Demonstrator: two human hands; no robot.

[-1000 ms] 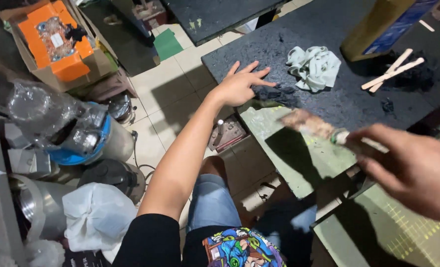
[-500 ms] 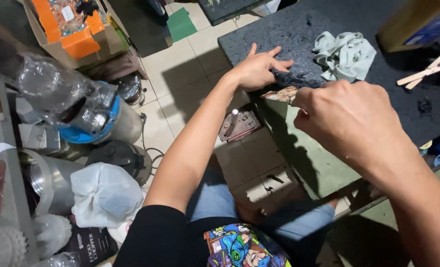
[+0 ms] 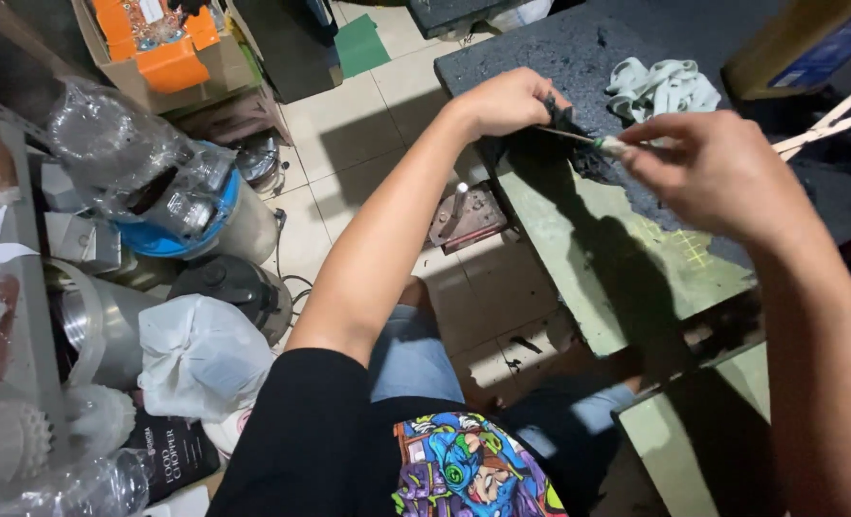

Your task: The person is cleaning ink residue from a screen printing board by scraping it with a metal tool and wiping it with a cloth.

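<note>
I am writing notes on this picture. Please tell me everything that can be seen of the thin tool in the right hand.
The thin tool is a slim rod, metal by its look, with a pale green collar where it meets the right hand, which pinches that end and hides the handle. It lies nearly level above the dark, soot-stained worktop. Its tip reaches a small black part that the left hand holds down. The tip's shape cannot be made out.
</note>
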